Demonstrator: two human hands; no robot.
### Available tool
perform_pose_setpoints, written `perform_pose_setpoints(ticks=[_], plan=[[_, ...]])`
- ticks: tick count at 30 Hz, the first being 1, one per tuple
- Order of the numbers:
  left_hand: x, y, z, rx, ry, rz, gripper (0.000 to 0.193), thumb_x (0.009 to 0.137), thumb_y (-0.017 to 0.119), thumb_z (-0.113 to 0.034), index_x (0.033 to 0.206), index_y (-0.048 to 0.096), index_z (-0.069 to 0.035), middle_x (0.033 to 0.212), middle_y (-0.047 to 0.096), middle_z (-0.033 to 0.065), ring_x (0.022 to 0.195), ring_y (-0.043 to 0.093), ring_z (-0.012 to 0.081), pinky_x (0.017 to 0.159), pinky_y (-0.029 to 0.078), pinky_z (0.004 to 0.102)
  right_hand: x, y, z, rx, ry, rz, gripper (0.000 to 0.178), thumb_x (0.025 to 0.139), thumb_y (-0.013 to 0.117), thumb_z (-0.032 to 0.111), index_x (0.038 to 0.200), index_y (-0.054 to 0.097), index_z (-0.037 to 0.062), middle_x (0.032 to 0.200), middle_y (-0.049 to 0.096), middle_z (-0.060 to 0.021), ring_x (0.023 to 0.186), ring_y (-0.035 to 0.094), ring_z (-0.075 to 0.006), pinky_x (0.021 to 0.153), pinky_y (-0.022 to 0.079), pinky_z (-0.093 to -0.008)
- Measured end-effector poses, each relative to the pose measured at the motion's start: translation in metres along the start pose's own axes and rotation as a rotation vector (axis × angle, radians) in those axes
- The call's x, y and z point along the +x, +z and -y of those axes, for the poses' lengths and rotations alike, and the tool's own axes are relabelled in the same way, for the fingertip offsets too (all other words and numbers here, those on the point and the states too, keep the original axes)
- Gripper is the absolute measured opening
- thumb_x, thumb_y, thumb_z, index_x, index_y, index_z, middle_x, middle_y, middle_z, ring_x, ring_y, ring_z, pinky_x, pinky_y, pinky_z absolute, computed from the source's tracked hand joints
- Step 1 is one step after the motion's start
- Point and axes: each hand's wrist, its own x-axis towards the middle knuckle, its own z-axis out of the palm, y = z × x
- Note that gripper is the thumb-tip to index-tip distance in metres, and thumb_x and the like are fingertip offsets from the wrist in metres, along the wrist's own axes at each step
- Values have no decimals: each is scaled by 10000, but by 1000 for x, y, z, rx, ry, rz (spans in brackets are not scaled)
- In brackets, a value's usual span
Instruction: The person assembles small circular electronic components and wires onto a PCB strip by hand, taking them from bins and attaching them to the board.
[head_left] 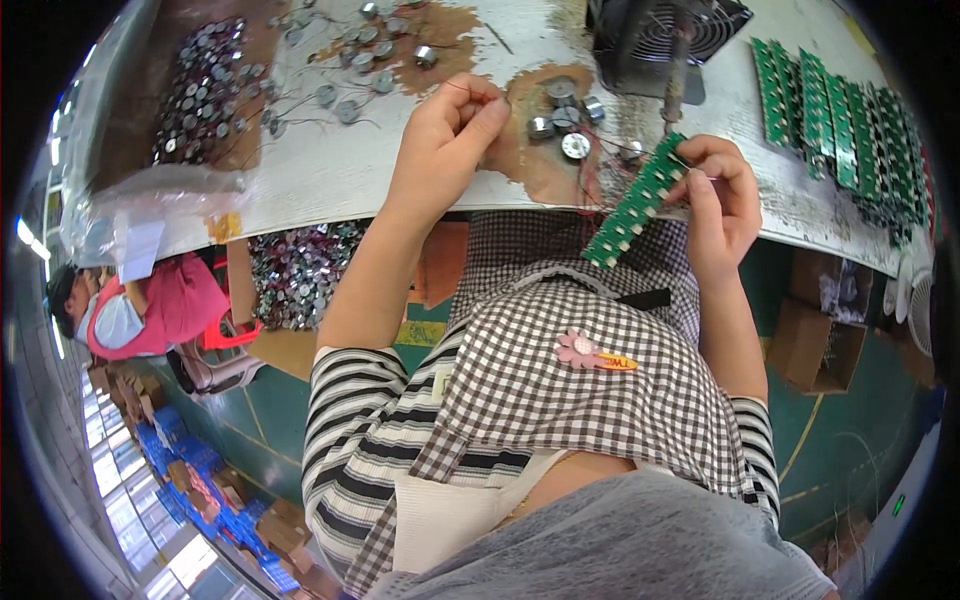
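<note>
My right hand (722,210) pinches a long green circuit board strip (636,205) near its upper end, tilted over the table's front edge. Small pale parts line the strip. Its upper end is right under the tip of a soldering iron (678,75) that points downward. My left hand (445,145) is raised over the table to the left, thumb and fingers pressed together; whatever is between them is too small to make out. Between my hands lies a cluster of small round silver motors (565,118) with thin red wires, some wires running towards the strip.
A black fan (665,30) stands behind the iron. Rows of green boards (845,125) lie at the right. More motors (360,50) are scattered at the back left, beside a brown tray (205,100) of them. A box of small parts (300,275) sits below the table; a person (165,305) is at far left.
</note>
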Motion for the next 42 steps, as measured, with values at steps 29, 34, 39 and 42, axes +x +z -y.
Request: perform_pose_setpoints(ticks=[29, 34, 39, 42], plan=[[12, 90, -7, -58, 7, 162, 101, 746, 650, -70, 754, 639, 30, 639, 596, 0, 557, 501, 28, 485, 389, 190, 2, 4, 7, -154, -129, -16, 62, 830, 609, -62, 875, 567, -57, 1018, 571, -136, 657, 577, -74, 566, 510, -189], [13, 92, -13, -99, -49, 149, 97, 745, 654, -66, 743, 632, 29, 634, 590, -3, 551, 494, 26, 480, 385, 189, 5, 3, 6, -199, -154, -18, 72, 820, 619, -62, 871, 570, -51, 1008, 576, -132, 649, 580, -75, 557, 508, -188], [11, 91, -11, -117, -17, 116, 88, 738, 652, -59, 735, 630, 27, 631, 586, -7, 567, 493, 23, 500, 390, 188, 4, 6, 12, -213, -123, 4, 76, 806, 625, -67, 860, 574, -49, 999, 579, -136, 655, 586, -87, 562, 516, -197], [7, 90, -6, -53, -37, 141, 87, 725, 644, -53, 729, 627, 33, 639, 591, -5, 576, 486, 25, 510, 392, 195, -3, 5, 8, -190, -99, 4, 64, 813, 612, -71, 858, 568, -56, 1012, 571, -142, 672, 592, -90, 565, 518, -201]])
